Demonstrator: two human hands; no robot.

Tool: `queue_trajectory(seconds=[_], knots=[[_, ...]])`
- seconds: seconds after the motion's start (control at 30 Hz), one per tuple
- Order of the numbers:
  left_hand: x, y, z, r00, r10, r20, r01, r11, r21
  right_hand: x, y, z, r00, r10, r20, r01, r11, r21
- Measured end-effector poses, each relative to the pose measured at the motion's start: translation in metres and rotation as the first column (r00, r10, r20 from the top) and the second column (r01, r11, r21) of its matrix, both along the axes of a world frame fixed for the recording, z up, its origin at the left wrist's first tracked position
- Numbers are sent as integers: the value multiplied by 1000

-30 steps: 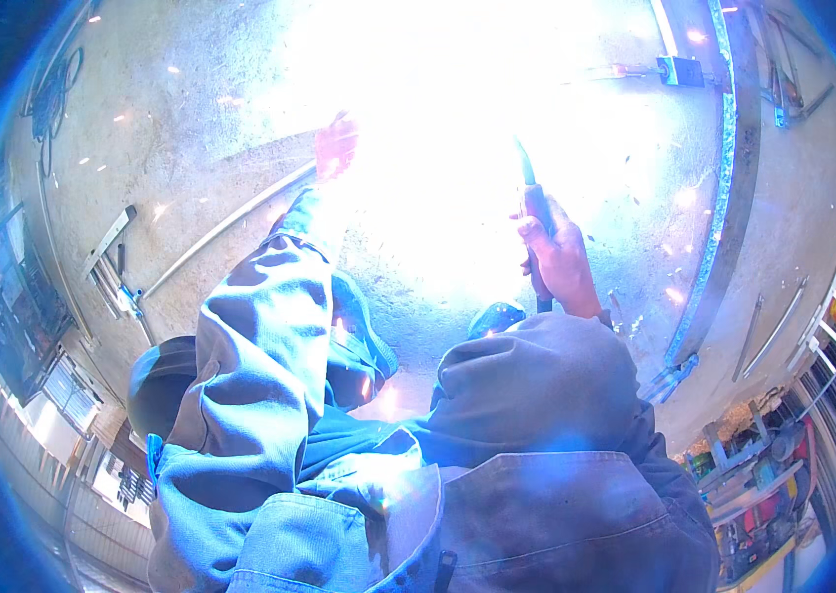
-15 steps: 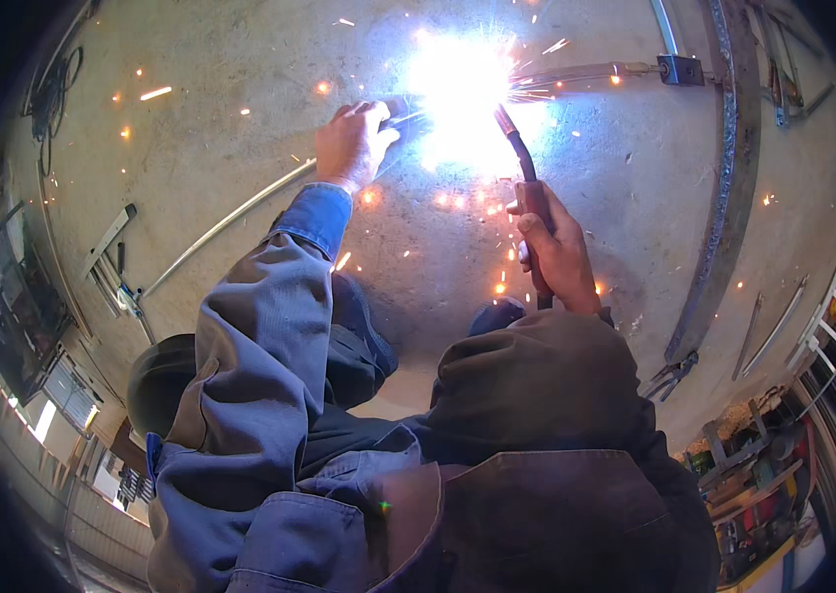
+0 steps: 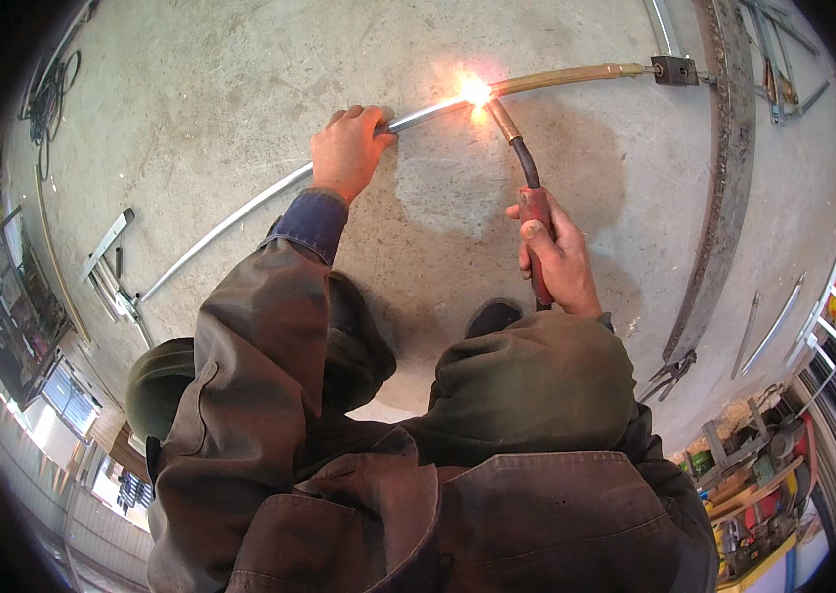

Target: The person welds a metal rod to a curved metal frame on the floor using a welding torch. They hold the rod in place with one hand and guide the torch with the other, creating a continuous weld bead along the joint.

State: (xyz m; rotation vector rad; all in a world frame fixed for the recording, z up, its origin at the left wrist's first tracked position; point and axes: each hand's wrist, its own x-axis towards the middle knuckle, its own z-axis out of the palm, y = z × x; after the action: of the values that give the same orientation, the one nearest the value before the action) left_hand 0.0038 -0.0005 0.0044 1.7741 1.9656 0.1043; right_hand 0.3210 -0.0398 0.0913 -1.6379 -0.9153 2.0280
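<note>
My left hand (image 3: 347, 153) is closed around a long silvery metal tube (image 3: 245, 210), which runs from the lower left up through my grip. The tube's far end meets a brownish metal rod (image 3: 576, 75) at a small orange-white glowing spot (image 3: 475, 91). In my right hand (image 3: 561, 259) is a welding torch (image 3: 534, 210) with a red handle and a bent dark neck. Its copper-coloured nozzle points at the glow and is very close to it; glare hides whether they touch. At its right end the brownish rod reaches a dark drilled metal block (image 3: 675, 70).
A long rusty steel bar (image 3: 710, 237) lies on the concrete floor (image 3: 458, 217) to the right, with pliers-like tongs (image 3: 671, 376) at its near end. On the left are a sliding clamp-like tool (image 3: 112, 257) and coiled cables (image 3: 50, 94). Tools (image 3: 754, 484) crowd the lower right.
The blinding blue-white arc and flying sparks are gone, leaving a small orange glow. The tube and rod now show clearly. Both hands stay almost where they were.
</note>
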Motion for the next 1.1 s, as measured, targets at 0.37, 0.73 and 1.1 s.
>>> queue_trajectory(seconds=[0.37, 0.73, 1.1], knots=[[1, -3, -1, 1000, 2, -26, -2, 1000, 2, 1, -1, 0, 1000, 14, 6, -14, 1000, -9], [-6, 3, -1, 998, -56, -28, 55, 997, -56, 1, -4, 2, 999, -18, -34, 18, 1000, -16], [-16, 9, 0, 988, -151, 37, 154, 984, -88, 7, -7, 1, 999, 6, -32, -7, 1000, -13]])
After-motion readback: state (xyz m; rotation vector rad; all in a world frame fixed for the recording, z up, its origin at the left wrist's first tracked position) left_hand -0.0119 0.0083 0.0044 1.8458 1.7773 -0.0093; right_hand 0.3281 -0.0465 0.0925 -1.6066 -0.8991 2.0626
